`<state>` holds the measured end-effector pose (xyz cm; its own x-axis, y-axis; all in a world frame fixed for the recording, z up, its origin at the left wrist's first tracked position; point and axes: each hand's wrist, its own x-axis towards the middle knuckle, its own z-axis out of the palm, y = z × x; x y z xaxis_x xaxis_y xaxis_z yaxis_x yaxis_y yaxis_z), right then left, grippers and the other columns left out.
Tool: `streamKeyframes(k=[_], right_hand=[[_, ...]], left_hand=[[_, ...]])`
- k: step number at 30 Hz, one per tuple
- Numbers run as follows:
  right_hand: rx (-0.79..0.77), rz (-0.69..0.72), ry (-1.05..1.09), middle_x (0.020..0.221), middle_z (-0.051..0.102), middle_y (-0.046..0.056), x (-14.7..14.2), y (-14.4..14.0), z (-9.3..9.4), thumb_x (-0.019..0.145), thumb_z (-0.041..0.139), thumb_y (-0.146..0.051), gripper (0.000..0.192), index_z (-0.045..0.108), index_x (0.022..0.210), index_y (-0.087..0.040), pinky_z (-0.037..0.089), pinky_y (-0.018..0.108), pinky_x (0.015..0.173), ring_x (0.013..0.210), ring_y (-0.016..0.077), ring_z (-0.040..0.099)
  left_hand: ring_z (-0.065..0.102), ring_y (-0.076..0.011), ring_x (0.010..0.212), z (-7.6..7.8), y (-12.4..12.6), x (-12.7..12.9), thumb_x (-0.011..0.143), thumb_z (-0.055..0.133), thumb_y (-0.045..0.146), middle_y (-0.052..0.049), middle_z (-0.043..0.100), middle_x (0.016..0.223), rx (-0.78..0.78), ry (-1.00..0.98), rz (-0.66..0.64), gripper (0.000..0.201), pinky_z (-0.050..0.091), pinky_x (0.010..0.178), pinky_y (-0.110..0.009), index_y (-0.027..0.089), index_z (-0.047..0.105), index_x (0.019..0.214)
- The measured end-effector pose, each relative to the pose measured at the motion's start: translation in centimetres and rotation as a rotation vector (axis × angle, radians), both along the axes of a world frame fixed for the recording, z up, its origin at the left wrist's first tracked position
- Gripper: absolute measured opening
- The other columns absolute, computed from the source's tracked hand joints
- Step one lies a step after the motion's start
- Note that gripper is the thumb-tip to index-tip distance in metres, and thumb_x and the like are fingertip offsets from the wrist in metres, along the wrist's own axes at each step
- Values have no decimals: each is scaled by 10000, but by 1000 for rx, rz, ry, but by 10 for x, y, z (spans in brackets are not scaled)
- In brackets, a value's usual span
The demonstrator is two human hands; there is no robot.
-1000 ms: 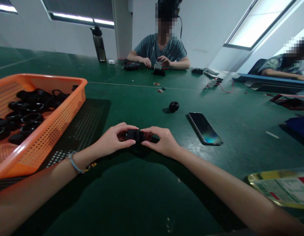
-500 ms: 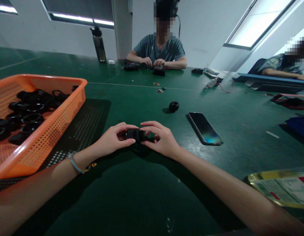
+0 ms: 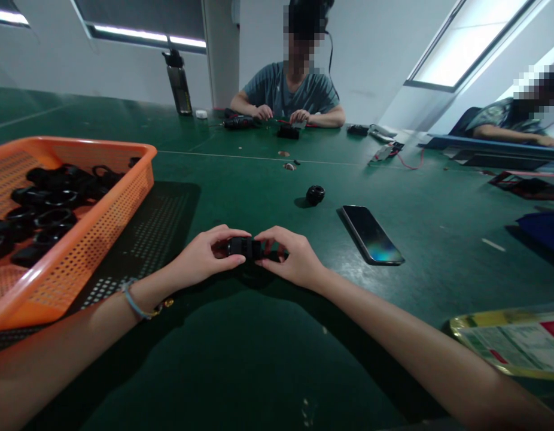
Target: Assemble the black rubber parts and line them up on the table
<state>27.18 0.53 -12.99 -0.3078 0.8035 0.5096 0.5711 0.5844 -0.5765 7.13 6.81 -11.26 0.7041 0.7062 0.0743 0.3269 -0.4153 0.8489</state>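
Observation:
Between my two hands, just above the green table (image 3: 241,359), is a small black plastic part (image 3: 242,247) with a blocky middle. My left hand (image 3: 213,251) grips its left end, thumb in front and fingers behind. At the other end, the thumb and fingers of my right hand (image 3: 291,254) close on the part's right side. A dark piece shows inside the curl of my right hand; whether it belongs to the same part I cannot tell. Beyond my hands a round black ring-like piece (image 3: 315,194) rests on the table.
An orange basket (image 3: 128,179) with several black parts (image 3: 57,191) stands at the left. To the right lie a phone (image 3: 371,234) and a yellow-edged package (image 3: 510,341). Across the table a person (image 3: 288,96) handles small items near a bottle (image 3: 178,84); another person sits far right.
My right hand's raised fingers have come down and closed onto the black part. My left hand keeps its hold. The person opposite has moved their hands slightly apart.

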Motion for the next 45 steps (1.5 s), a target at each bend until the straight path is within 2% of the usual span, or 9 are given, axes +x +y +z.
streamKeyframes(k=[21, 45], right_hand=[[-46, 2, -27, 915, 632, 43, -1, 0, 1, 716, 654, -116, 285, 552, 976, -171, 513, 265, 642, 740, 132, 605], [-70, -8, -39, 886, 638, 34, 0, 1, 2, 726, 674, -136, 280, 562, 980, -167, 494, 247, 619, 715, 122, 605]], left_hand=[[524, -141, 700, 1, -1, 0, 671, 613, 378, -13, 491, 873, -37, -4, -7, 412, 479, 628, -269, 164, 624, 1023], [507, -131, 677, 1, -1, 1, 681, 599, 387, -10, 498, 872, 0, 20, -13, 415, 469, 613, -263, 164, 622, 1030]])
